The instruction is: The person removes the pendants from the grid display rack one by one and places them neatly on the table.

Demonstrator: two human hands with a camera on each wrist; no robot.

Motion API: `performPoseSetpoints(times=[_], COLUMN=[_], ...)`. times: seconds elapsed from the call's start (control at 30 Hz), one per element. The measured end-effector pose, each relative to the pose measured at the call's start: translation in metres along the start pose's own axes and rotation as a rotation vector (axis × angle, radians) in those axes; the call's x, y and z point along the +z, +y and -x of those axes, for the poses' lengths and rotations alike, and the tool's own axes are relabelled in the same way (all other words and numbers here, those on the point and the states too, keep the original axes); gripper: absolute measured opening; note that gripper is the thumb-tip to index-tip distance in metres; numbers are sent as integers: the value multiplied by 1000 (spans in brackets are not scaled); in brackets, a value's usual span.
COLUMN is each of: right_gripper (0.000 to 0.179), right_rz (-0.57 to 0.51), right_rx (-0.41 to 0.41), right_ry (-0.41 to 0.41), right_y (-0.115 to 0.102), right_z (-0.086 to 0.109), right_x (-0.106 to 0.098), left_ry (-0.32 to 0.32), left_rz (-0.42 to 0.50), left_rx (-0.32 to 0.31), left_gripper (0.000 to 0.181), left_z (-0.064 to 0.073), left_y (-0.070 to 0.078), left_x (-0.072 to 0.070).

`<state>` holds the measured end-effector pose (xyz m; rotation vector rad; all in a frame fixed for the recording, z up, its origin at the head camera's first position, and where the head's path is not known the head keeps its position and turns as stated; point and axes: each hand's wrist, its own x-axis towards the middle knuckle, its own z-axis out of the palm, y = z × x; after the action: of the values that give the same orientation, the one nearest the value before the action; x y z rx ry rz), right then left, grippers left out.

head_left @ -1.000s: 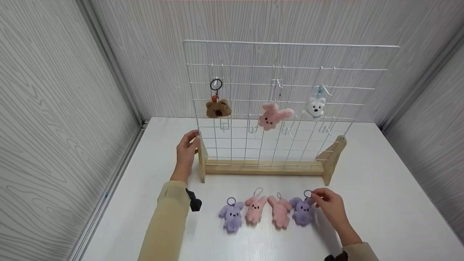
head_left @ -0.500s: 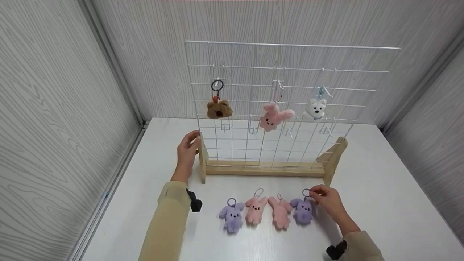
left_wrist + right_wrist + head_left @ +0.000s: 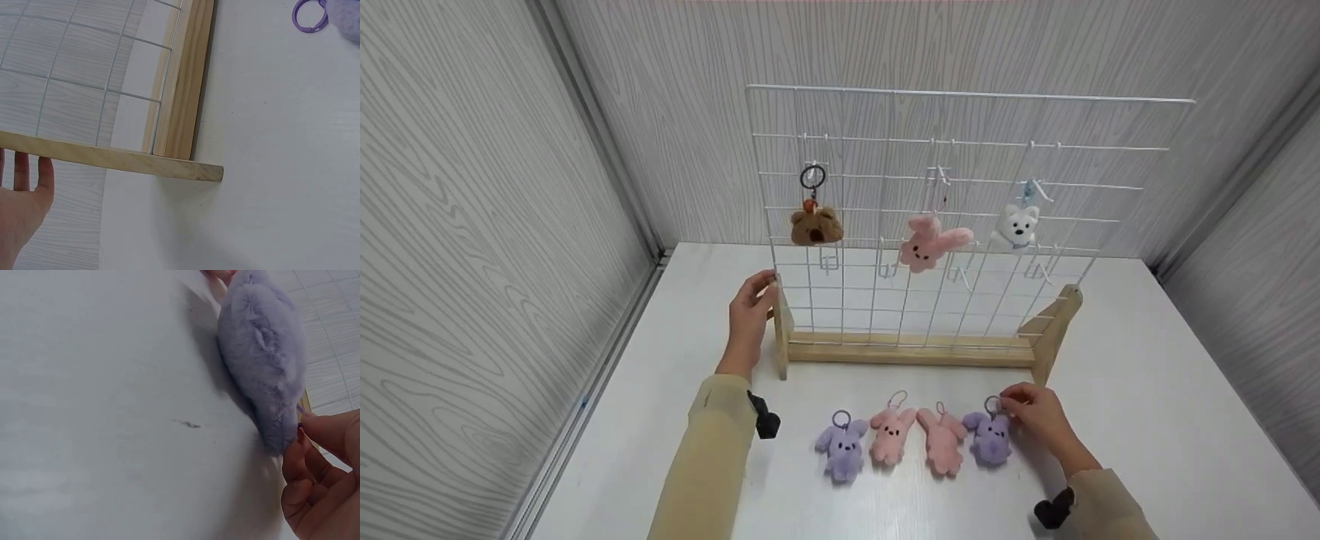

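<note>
One purple ring (image 3: 987,409) pinched at the right

The right hand (image 3: 1039,415) has its grip pinching that ring between thumb and fingers. The ring belongs to the right purple plush (image 3: 991,445), at the right end of a row of four on the near part of the tabletop (image 3: 930,510). Just to its left lies the right pink plush (image 3: 943,448), its face out of sight; then come the left pink plush (image 3: 890,442), face up, and the left purple plush (image 3: 844,454).

The left hand (image 3: 746,315) is at the left wooden upright (image 3: 124,161), fingertips touching its outer side; I cannot make out whether its grip closes round the wood. Beyond the row stands a white wire grid (image 3: 967,94), with a wooden crossbar (image 3: 911,355) along its bottom. Hanging from it are a brown bear head (image 3: 816,228) at the left, a pink bunny (image 3: 921,251) near the middle and a white plush (image 3: 1019,223) to the right.
</note>
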<state>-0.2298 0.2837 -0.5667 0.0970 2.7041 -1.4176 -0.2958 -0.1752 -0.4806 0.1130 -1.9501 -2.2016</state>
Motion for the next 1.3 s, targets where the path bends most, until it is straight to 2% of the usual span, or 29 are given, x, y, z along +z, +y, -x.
performPoseSetpoints(times=[0.2,0.4,0.53,0.8,0.9,1.1,1.3], right_gripper=[19,21,21,19,20,21,20], right_rz=[5,-63,-72,-106,-120,-122,-135], right_rx=[4,-43,-67,-127,-143,-181,-198], right_ry=[8,25,35,49,49,40,29], right_y=[-1,-10,-17,-35,-43,-58,-71], right_z=[2,5,8,15,19,25,30], right_x=[-6,-14,-17,-19,-19,-20,-19], left_ry=[-3,-9,-14,-29,-29,-12,4], left_rz=[11,19,17,-15,-3,44,13], left_rx=[3,0,-6,-19,-21,-13,4], left_gripper=[33,34,37,37,37,38,35], left_z=[1,0,0,14,13,2,0], left_y=[0,0,2,24,22,5,1], left_x=[0,0,-1,4,3,0,1])
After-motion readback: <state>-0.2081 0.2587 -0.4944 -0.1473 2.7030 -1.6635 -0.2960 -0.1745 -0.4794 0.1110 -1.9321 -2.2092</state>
